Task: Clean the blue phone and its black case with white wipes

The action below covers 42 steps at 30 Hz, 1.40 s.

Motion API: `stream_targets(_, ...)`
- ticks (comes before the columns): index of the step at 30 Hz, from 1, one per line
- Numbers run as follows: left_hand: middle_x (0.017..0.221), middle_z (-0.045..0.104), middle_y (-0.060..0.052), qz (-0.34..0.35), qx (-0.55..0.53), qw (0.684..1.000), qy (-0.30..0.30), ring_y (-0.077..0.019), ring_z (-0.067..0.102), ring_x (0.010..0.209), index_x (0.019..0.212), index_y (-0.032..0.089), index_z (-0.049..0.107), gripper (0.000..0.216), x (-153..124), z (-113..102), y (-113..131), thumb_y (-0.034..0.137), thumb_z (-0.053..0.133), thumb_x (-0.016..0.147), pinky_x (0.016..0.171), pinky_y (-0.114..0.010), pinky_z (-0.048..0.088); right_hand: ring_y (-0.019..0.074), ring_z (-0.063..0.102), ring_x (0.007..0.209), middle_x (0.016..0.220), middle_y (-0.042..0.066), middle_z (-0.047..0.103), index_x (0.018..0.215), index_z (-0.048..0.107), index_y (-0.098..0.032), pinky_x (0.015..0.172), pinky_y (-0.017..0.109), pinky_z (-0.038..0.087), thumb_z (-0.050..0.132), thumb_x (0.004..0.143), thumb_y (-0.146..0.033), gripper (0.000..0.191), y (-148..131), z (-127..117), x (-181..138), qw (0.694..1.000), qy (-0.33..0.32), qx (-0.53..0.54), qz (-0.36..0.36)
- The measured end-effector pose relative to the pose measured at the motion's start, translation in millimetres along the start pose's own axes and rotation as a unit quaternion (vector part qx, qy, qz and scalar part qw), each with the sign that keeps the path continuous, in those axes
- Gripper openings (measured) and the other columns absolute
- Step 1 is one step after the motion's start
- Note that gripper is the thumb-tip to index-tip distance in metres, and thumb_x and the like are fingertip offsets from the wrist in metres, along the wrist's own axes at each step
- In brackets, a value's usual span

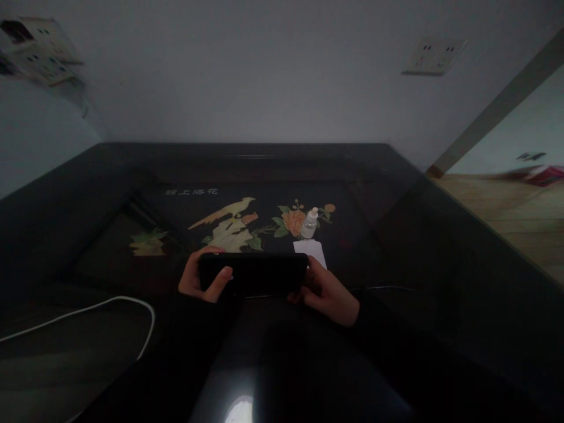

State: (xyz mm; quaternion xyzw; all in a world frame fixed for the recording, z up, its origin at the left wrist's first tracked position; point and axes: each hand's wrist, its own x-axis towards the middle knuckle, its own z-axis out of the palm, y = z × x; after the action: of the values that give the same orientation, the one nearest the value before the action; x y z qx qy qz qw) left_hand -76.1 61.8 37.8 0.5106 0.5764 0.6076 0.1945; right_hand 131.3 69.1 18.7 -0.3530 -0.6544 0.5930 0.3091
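A black phone (253,273) is held sideways above the dark table (418,235), its screen dark. My left hand (198,281) grips its left end, thumb curled over the front edge. My right hand (328,292) grips its right end, fingers wrapped behind it. Both sleeves are dark. Just beyond the phone lies a small white sheet (314,252), partly hidden by my right hand. A small clear bottle with a white cap (309,224) stands behind the sheet.
The glossy table top bears an inlaid bird and flower picture (238,226). A white cable (110,305) curves over the near left part. Wall sockets (434,56) sit on the pale wall. Wooden floor (520,217) shows at the right.
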Motion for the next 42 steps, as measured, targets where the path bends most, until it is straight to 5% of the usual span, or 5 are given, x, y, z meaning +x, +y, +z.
stream_targets(8,0.08,0.057,0.001,0.081,0.009,0.996,0.029,-0.0095,0.05,0.076,0.082,0.019,0.056,0.015,1,-1,-15,0.027,0.054,0.069,0.072,-0.02,0.034,0.0108,0.054,0.067,0.074,-0.002,0.054,0.107,0.031,-0.018,0.062,0.023,0.042,0.043,0.07,-0.004,0.042,4,-1,-1,0.996,0.025,-0.089,-0.014)
stream_targets(23,0.07,0.056,0.002,-0.095,-0.03,0.995,0.002,-0.0091,0.047,0.062,0.075,0.019,0.058,0.02,6,2,-8,0.035,0.058,0.062,0.057,-0.02,0.034,0.0085,0.045,0.057,0.067,-0.005,0.044,0.098,0.032,-0.018,0.051,0.018,0.032,0.043,0.068,-0.005,0.035,3,4,1,0.985,0.049,-0.168,-0.008)
stream_targets(42,0.068,0.053,0.002,-0.119,-0.028,0.992,-0.01,-0.0067,0.044,0.058,0.076,0.015,0.057,0.023,9,0,-11,0.034,0.059,0.063,0.053,-0.016,0.033,0.0092,0.046,0.057,0.067,-0.004,0.045,0.102,0.031,-0.017,0.051,0.019,0.034,0.044,0.068,-0.006,0.038,4,6,0,0.978,0.049,-0.205,-0.007)
